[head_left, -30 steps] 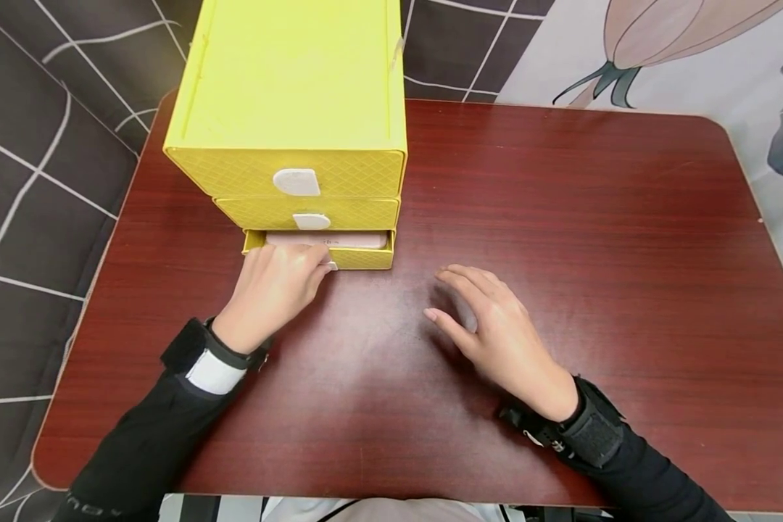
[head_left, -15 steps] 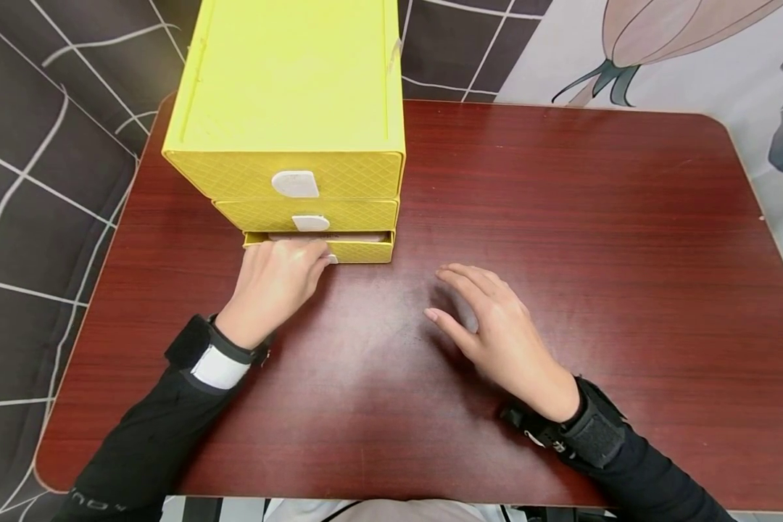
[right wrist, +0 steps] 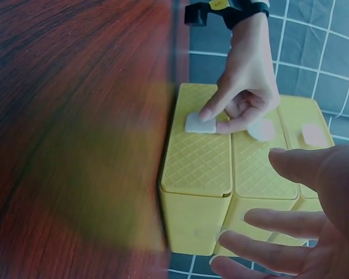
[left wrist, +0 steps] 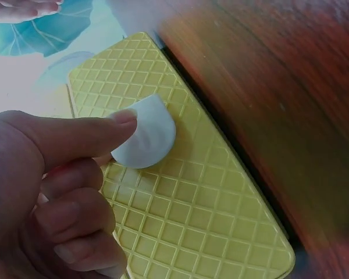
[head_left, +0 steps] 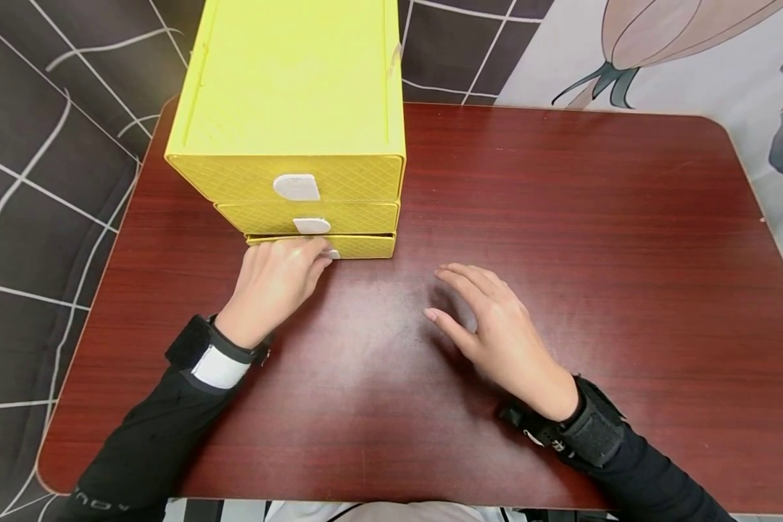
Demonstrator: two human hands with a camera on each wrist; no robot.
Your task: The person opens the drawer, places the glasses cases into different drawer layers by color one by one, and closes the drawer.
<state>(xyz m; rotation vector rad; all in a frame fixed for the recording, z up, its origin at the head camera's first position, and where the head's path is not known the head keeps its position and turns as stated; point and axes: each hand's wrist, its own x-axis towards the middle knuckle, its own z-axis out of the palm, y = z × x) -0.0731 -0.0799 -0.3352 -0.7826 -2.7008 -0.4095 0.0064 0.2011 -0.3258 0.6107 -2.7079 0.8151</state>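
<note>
A yellow drawer cabinet (head_left: 300, 80) with three stacked drawers stands at the back left of the table. Its bottom drawer (head_left: 365, 247) sticks out only slightly, with a narrow dark gap along its top edge. My left hand (head_left: 270, 286) pinches the white pull tab (left wrist: 146, 132) of that drawer between thumb and forefinger, the other fingers curled. In the right wrist view the same pinch shows on the white tab (right wrist: 200, 123). My right hand (head_left: 496, 326) is over the table to the right of the cabinet, fingers spread and relaxed, holding nothing.
The dark red wooden table (head_left: 594, 254) extends to the right. White tabs mark the middle drawer (head_left: 359, 217) and top drawer (head_left: 359, 174), both closed. Dark tile-patterned covering (head_left: 26, 217) borders the table at left, with a flower-patterned surface (head_left: 678, 43) behind.
My left hand has pushed the bottom drawer inward, away from me, and the pale item inside is now out of sight. My right hand has stayed in place.
</note>
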